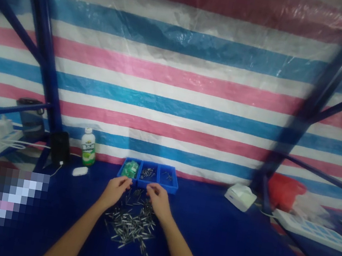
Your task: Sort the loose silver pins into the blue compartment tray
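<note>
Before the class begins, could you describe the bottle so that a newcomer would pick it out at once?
Find the blue table in front of the striped sheet, and look along its far edge, left of the blue trays. The bottle stands upright there, white above and green below, unlike the dark box and the low white case beside it.
</note>
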### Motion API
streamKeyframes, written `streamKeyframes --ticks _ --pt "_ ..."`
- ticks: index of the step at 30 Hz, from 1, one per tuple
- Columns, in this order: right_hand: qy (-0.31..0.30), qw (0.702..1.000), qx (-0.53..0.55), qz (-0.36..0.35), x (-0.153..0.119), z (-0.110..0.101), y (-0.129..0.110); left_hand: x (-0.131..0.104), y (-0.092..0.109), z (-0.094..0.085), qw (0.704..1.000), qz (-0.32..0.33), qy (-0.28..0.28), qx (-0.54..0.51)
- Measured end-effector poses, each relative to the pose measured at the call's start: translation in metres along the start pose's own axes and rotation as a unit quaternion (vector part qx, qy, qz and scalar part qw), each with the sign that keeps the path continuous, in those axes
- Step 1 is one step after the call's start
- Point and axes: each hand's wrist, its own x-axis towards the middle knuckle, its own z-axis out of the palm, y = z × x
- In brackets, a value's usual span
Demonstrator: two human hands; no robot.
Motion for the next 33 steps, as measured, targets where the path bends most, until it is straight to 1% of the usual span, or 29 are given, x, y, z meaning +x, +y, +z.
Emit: streamKeyframes --ticks 1,3,5,7,9,11,15,19,24,27,30,33 --pt "-0.008 0.996 -0.074 -0.049 -0.003 0.0 -0.001 0.0 -0.001 -0.001 1.0 0.002 0.003 0.019" --pt "-0.038 0.971 -0.2 -0.124 -0.009 0.0 -0.003 0.0 -0.004 -0.002 0.998 0.006 0.009 0.064" --pt "-0.084 0.942 -0.287 -0.151 -0.015 0.002 -0.004 0.0 -0.008 -0.004 0.994 0.005 0.011 0.113" --pt "-0.122 0.919 -0.341 -0.156 -0.02 0.005 -0.006 -0.002 -0.011 -0.005 0.987 -0.005 0.008 0.159" --pt "-0.141 0.904 -0.371 -0.159 -0.023 0.008 -0.008 -0.003 -0.012 -0.005 0.981 -0.021 -0.002 0.195" --pt "-0.154 0.895 -0.384 -0.165 -0.025 0.01 -0.011 -0.004 -0.01 -0.005 0.975 -0.036 -0.02 0.221" --pt "-0.206 0.883 -0.373 -0.198 -0.026 0.009 -0.016 -0.006 -0.004 -0.005 0.963 -0.049 -0.053 0.258" --pt "-0.238 0.869 -0.376 -0.217 -0.024 0.007 -0.014 -0.007 -0.001 -0.004 0.959 -0.055 -0.061 0.272" --pt "-0.244 0.85 -0.414 -0.216 -0.019 0.011 -0.009 -0.007 -0.006 -0.003 0.961 -0.04 -0.053 0.268" --pt "-0.232 0.848 -0.422 -0.22 -0.018 0.012 -0.007 -0.006 -0.007 -0.003 0.966 -0.029 -0.045 0.252" --pt "-0.193 0.866 -0.411 -0.211 -0.018 0.007 -0.005 -0.005 -0.002 -0.003 0.978 0.005 -0.049 0.204" --pt "-0.14 0.891 -0.387 -0.192 -0.017 0.003 -0.003 -0.007 0.005 0.0 0.985 0.055 -0.081 0.14"
